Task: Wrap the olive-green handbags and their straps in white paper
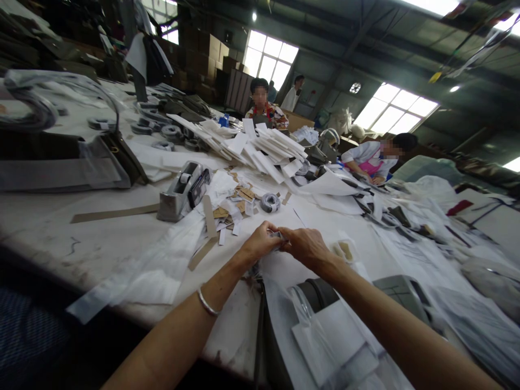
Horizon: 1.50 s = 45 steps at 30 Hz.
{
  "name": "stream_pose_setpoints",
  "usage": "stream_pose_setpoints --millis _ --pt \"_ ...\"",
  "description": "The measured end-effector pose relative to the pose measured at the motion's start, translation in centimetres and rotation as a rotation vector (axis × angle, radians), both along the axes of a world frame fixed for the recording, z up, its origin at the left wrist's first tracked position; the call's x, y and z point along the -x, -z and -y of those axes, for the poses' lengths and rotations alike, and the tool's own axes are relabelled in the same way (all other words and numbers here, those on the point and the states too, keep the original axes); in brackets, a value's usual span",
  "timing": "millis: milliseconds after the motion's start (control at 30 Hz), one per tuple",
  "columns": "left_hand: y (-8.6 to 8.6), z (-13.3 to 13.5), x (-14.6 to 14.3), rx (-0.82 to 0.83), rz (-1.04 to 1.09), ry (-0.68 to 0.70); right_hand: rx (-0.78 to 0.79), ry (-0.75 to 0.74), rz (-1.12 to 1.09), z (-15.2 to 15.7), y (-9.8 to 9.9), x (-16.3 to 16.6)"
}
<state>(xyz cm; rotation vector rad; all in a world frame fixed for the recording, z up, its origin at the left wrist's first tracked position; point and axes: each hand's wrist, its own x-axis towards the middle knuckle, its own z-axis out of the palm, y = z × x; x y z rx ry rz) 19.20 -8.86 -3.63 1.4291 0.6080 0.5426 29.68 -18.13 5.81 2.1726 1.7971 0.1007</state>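
Note:
My left hand (262, 241) and my right hand (304, 244) meet above the table, fingers closed together on a small grey piece (278, 236). Its kind is mostly hidden by the fingers. A silver bangle (207, 302) circles my left wrist. Below my hands and forearms lies a dark grey-green bag (311, 292), partly covered by white sheets and clear plastic (325, 336). Just beyond my hands rests a coiled grey strap (270, 202). Cardboard and white tags (231, 211) are scattered to its left.
A tape dispenser (181, 192) stands left of the tags, near a wrapped bag (69, 157). Stacked white strips (247, 146) rise farther back. Two co-workers sit across the table, one in a pink apron (369, 162); another person stands behind. Plastic sheets (467, 309) cover the right side.

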Motion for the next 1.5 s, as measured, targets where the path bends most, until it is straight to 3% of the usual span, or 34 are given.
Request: stream_pose_setpoints --millis 200,400,533,700,833,933,1100,1233,1500 --pt "-0.3 -0.1 0.2 -0.122 -0.003 0.002 0.077 -0.004 0.046 -1.6 -0.8 -0.7" --pt "-0.5 -1.4 0.4 -0.206 -0.017 -0.254 0.101 0.086 0.074 -3.6 -0.1 -4.0" --pt "-0.5 -2.8 0.6 -0.213 -0.01 -0.326 0.023 0.169 0.054 -3.4 0.1 -5.8" --pt "-0.2 -3.1 0.5 -0.224 -0.01 -0.309 -0.064 0.255 -0.042 -0.4 -0.7 -5.4" --pt "0.2 -3.0 0.4 -0.237 -0.048 -0.275 -0.167 0.177 -0.226 4.4 -0.5 -3.5" --pt "0.5 -3.0 0.4 -0.261 -0.088 -0.25 -0.233 0.099 -0.33 8.8 1.2 -2.7" --pt "1.0 -2.6 0.2 -0.353 -0.186 -0.163 -0.374 0.098 -0.342 14.4 6.6 -1.8" --pt "1.4 -1.7 0.1 -0.478 -0.28 -0.075 -0.445 0.077 -0.351 15.3 9.2 -0.7" --pt "1.2 -0.7 0.1 -0.618 -0.411 0.039 -0.504 0.097 -0.378 14.7 8.5 0.3"
